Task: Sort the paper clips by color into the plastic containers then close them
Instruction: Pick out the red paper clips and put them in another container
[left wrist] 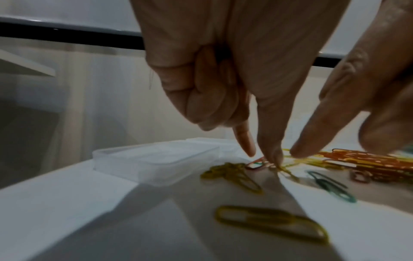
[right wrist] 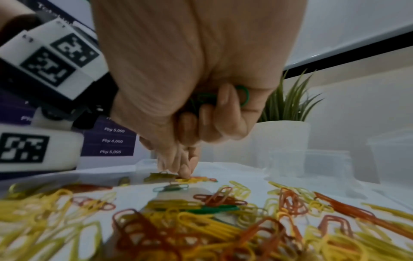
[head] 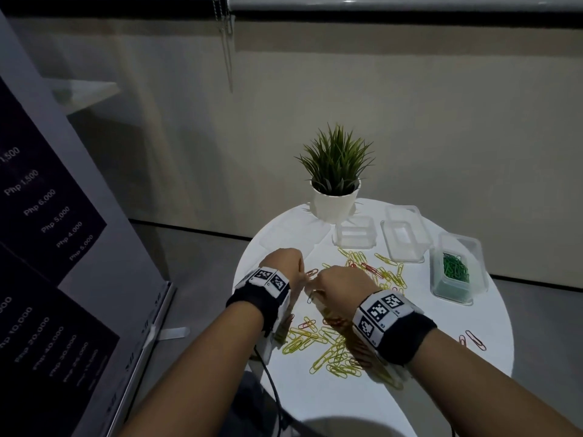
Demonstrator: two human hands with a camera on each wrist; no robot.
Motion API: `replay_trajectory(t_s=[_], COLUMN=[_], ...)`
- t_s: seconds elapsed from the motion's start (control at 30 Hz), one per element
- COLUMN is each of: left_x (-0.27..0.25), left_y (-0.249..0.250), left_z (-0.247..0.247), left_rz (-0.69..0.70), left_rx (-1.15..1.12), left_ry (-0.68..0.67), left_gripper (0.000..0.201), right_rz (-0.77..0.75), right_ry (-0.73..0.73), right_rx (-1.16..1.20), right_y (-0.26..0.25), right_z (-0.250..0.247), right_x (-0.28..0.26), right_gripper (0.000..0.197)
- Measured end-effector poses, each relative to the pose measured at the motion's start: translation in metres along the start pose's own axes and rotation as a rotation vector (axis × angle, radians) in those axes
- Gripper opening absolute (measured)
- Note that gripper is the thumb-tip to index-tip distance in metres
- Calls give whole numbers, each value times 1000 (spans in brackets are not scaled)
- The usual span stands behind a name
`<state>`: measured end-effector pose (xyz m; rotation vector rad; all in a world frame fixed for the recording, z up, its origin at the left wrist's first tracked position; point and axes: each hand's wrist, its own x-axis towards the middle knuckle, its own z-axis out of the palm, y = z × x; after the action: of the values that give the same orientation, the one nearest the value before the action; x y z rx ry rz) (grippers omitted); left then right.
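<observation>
Yellow paper clips (head: 318,345) and red paper clips (head: 367,267) lie scattered over the round white table (head: 419,373). A clear container (head: 437,287) at the right holds green clips (head: 456,267). Two more clear containers (head: 355,234) (head: 405,238) stand open behind the pile. My left hand (head: 302,272) (left wrist: 261,156) brings thumb and forefinger tips down onto a small red and green clip tangle (left wrist: 256,163). My right hand (head: 313,288) (right wrist: 184,172) grips a bunch of green clips (right wrist: 223,98) in its curled fingers while its fingertips reach the same spot.
A potted plant (head: 335,200) stands at the table's far edge. A flat clear plastic piece (left wrist: 156,162) lies left of my hands. A loose green clip (left wrist: 330,187) rests nearby. A dark price banner (head: 47,234) stands left of the table.
</observation>
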<state>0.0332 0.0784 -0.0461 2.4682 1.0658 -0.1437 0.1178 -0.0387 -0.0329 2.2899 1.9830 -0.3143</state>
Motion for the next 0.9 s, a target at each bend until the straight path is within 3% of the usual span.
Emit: replay_trajectory(t_s=[0.17,0.33,0.5,0.6,0.7,0.83,0.9], left_x=[-7,-18,-18,-18,-18,-21,-24], left_y=[-11,-16,-16,-11,-10,-12,-15], left_z=[12,15,15,15,15,18,18], left_rz=[-31,-67,-105,-127,-131,-129,-109], left_rx=[10,-1,-68,-132,-148,-230,-322], left_ry=[-22,-45,-67,-66,-134,-180,-160], left_gripper=[13,23,15,19,12,18,17], right_rz=[12,3,112,183,305,458,439], right_ry=[-30,25,-98,-89,-50,-19,64], right_rx=[-94,-59,128,485,880,1899,2099], right_y=[-7,-2,4,15,29,44,50], right_z=[7,12,13,12,4,9,13], right_x=[2,0,-4,-11,-21,-26,-28], right_gripper=[18,21,18,15,26,23,15])
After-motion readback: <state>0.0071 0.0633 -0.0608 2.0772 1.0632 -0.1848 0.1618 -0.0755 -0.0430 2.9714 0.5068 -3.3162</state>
